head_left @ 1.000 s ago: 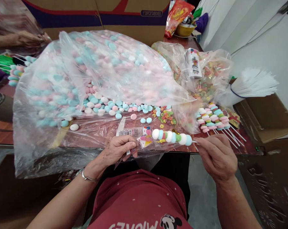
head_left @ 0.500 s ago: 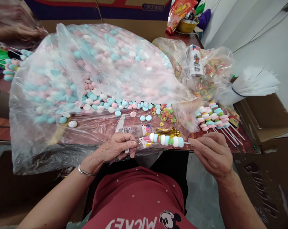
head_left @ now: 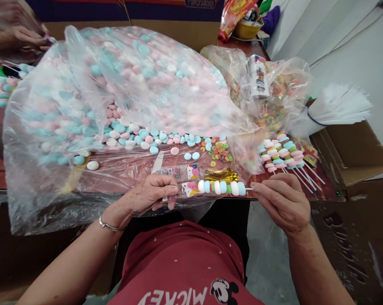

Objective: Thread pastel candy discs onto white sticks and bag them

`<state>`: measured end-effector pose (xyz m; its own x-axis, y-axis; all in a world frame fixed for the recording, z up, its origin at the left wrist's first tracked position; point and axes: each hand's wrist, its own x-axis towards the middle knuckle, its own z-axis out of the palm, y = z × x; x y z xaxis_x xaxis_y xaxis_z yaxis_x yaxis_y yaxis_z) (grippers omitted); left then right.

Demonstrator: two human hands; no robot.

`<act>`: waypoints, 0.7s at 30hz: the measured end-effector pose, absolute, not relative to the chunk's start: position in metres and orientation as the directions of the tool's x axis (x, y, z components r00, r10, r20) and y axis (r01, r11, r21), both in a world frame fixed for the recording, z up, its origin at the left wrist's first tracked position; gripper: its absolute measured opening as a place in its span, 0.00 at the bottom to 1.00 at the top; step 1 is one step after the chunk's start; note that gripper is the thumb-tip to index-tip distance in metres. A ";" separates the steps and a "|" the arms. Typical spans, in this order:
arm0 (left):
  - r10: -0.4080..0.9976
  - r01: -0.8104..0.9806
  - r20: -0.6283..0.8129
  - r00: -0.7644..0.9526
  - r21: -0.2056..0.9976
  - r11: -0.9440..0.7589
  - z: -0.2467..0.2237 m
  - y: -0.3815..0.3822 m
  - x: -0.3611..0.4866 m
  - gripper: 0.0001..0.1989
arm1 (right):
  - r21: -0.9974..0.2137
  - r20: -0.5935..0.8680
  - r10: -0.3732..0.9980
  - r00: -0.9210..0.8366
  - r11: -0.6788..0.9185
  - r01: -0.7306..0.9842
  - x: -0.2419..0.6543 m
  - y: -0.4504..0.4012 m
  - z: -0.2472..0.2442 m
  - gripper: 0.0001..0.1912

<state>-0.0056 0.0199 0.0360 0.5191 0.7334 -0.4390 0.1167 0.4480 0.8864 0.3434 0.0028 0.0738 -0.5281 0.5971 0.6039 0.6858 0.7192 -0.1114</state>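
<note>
"Where's the skewer of white, blue and green candy rounds (head_left: 222, 187)?"
"Level between the hands: the right hand (head_left: 283, 201) pinches its white stick (head_left: 248, 189), the left hand (head_left: 155, 190) a clear printed plastic sleeve (head_left: 189, 189) by the skewer's tip."
"And beyond?"
"Shiny gold strips (head_left: 221, 175), then a big translucent bag of pastel sweets (head_left: 147, 84)."

White wall (head_left: 359, 63), gray floor (head_left: 269, 250), reddish table (head_left: 330, 184)

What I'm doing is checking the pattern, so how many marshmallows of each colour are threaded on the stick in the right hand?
White marshmallows: 3
Blue marshmallows: 3
Total marshmallows on the stick in the right hand: 6
</note>
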 end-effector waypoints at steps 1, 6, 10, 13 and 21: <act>0.732 0.111 -0.444 0.517 0.883 0.457 0.036 0.020 -0.006 0.17 | -0.104 0.599 0.597 -0.533 0.719 0.688 0.343 0.003 0.074 0.19; 0.689 0.125 -0.465 0.556 0.866 0.484 0.038 0.022 -0.007 0.17 | -0.075 0.572 0.580 -0.580 0.741 0.667 0.341 0.004 0.079 0.16; 0.627 0.174 -0.481 0.613 0.856 0.486 0.038 0.025 -0.008 0.15 | -0.099 0.549 0.580 -0.602 0.760 0.642 0.337 0.006 0.081 0.14; 0.589 0.206 -0.487 0.645 0.853 0.480 0.038 0.029 -0.008 0.13 | -0.128 0.537 0.573 -0.620 0.781 0.611 0.335 0.008 0.081 0.14; 0.579 0.244 -0.491 0.650 0.857 0.453 0.039 0.032 -0.012 0.14 | -0.127 0.518 0.572 -0.636 0.787 0.604 0.331 0.011 0.081 0.11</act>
<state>-0.0120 0.0319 0.0388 0.6504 0.5793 -0.4914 0.2444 0.4529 0.8574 0.3307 0.0111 0.0807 -0.6361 0.5718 0.5181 0.6037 0.7870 -0.1275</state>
